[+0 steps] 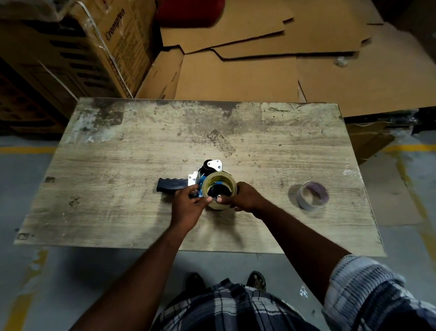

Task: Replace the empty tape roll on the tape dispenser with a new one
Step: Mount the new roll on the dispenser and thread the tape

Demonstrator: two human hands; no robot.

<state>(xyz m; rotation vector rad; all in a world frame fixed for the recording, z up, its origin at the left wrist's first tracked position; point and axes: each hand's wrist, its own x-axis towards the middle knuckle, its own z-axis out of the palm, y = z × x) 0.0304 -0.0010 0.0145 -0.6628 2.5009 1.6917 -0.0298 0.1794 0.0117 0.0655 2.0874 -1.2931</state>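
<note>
Mid-frame on the worn wooden counter (132, 151), left hand (187, 207) and right hand (244, 198) grips pinch the stiff, light, slick clear tape roll (219, 184) by its rim on the black-handled blue dispenser (176, 185).

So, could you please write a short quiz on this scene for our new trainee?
1. True or false: the empty roll lies on the table, right of the dispenser.
2. Which hands touch the new roll? A) left only B) right only C) both
3. Toward which side of the picture does the dispenser's handle point?

Key: 1. True. 2. C: the left hand and right hand both hold it at the near rim. 3. Left.
</note>
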